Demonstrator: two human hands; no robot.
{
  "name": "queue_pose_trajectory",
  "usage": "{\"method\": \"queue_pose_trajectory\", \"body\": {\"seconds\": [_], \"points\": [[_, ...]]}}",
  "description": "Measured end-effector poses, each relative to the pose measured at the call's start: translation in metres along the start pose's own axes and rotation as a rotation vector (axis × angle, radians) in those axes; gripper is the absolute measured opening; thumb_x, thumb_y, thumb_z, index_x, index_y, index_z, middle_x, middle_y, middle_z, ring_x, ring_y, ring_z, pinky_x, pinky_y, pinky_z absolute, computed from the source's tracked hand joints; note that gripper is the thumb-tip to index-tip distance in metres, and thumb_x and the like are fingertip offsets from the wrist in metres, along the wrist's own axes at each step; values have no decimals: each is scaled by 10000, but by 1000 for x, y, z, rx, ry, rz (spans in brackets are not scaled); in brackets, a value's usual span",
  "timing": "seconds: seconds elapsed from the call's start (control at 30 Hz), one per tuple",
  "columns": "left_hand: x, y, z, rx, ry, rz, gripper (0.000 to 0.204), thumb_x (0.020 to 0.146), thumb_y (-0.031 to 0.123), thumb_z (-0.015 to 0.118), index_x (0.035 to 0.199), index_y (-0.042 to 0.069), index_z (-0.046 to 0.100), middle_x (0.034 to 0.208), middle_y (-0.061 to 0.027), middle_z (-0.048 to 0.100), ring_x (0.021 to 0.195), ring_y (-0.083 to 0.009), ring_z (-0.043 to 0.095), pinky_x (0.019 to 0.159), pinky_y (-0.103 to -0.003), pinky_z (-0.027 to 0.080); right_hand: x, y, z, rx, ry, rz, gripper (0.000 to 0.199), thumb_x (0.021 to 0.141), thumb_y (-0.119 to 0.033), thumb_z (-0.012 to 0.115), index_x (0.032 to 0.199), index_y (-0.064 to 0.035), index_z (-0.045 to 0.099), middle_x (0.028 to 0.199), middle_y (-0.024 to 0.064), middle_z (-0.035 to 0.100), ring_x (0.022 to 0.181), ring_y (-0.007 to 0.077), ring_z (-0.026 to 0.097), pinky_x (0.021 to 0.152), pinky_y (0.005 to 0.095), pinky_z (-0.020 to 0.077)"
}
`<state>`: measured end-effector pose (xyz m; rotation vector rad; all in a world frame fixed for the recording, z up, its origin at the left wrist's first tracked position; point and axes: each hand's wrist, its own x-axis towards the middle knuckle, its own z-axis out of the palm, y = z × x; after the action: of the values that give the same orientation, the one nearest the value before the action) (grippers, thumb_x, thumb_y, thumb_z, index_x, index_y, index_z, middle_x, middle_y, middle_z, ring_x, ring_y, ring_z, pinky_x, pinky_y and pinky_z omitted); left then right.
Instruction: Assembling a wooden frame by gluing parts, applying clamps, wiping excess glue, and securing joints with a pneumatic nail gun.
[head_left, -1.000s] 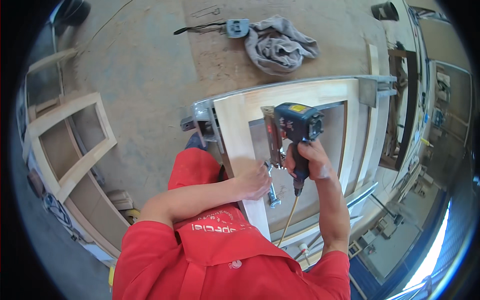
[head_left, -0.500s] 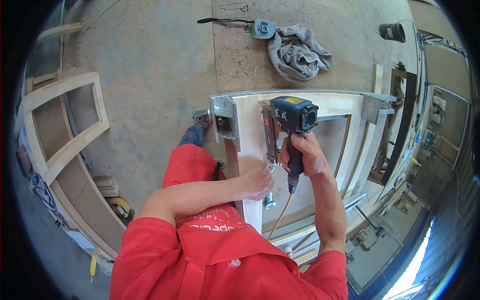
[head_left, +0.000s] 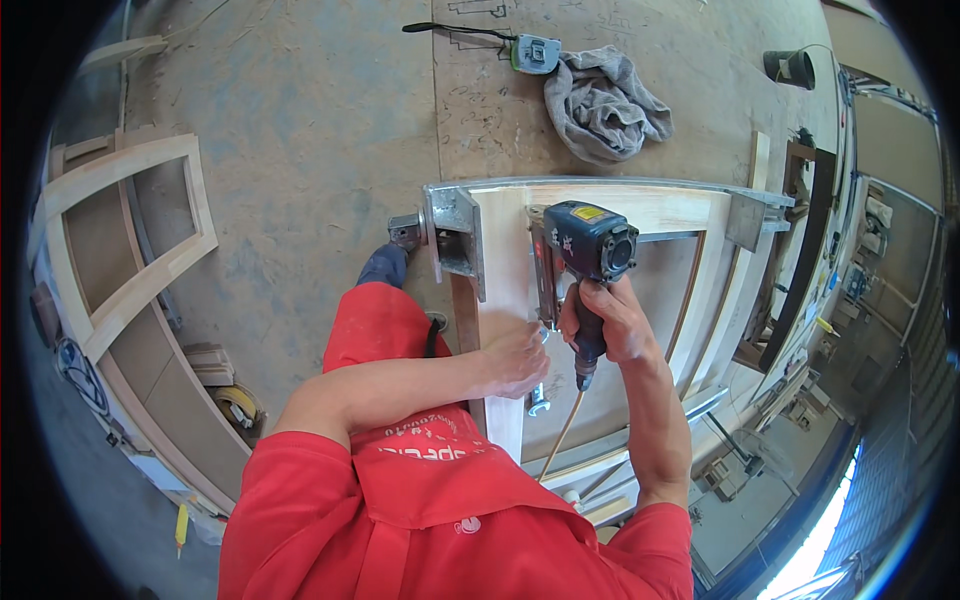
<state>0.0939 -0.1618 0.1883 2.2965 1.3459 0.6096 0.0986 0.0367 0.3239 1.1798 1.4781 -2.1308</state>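
My right hand point(head_left: 624, 322) is wrapped round the grip of a dark blue air nail gun point(head_left: 590, 240). An air hose point(head_left: 562, 436) runs down from the base of its handle. The gun's nose end lies over the left part of a pale wooden frame point(head_left: 505, 240). My left hand point(head_left: 513, 362) is closed round a silver wrench point(head_left: 539, 402) beside the gun's magazine, above the frame's left member. Both wrench ends show past the fingers; its middle is hidden. A metal clamp bracket point(head_left: 458, 235) sits against the frame's upper left corner.
A grey cloth point(head_left: 608, 105) and a tape measure point(head_left: 535, 54) with a black strap lie beyond the frame. A dark bucket point(head_left: 790, 68) stands at the far right. Another wooden frame point(head_left: 150, 285) leans at the left. A metal bar point(head_left: 620, 183) edges the frame's far side.
The view has shifted slightly. Both hands keep their holds, and the nail gun sits almost in the same place over the frame.
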Motion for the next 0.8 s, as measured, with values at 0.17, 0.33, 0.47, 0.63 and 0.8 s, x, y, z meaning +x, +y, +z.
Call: {"method": "queue_pose_trajectory", "body": {"seconds": [0.17,0.33,0.47,0.63,0.8], "points": [[-1,-3,2,3,47,13,258,871,319,609,795,84,684,737,-96,659,816,-298,639,941,-521,459,-2,1,-1,-20,-12,16,528,983,-352,605,1364,-11,474,681,121,635,572,211,619,546,333,513],[0,-2,3,31,64,26,278,875,326,604,806,70,688,747,-109,666,808,-305,640,940,-509,468,-8,9,-4,-27,-10,18,524,975,-340,604,1359,-6,476,690,121,644,578,200,619,553,333,515],[-1,-1,13,51,148,29,297,880,334,600,834,56,692,768,-122,677,824,-313,651,926,-504,473,-10,13,-6,-46,-23,25,518,972,-330,604,1352,-2,481,700,122,652,582,190,617,550,329,513],[4,0,16,-10,-5,17,332,890,353,598,888,34,692,814,-146,689,872,-330,664,922,-510,474,-12,13,-6,-27,-26,20,502,967,-320,606,1335,5,499,707,120,660,579,181,616,532,318,505],[0,1,11,-8,-117,26,368,896,376,607,918,18,688,857,-169,700,916,-339,671,911,-500,475,-20,22,2,-37,-13,-10,489,969,-315,600,1329,3,506,711,114,661,583,185,618,534,315,505]]}}
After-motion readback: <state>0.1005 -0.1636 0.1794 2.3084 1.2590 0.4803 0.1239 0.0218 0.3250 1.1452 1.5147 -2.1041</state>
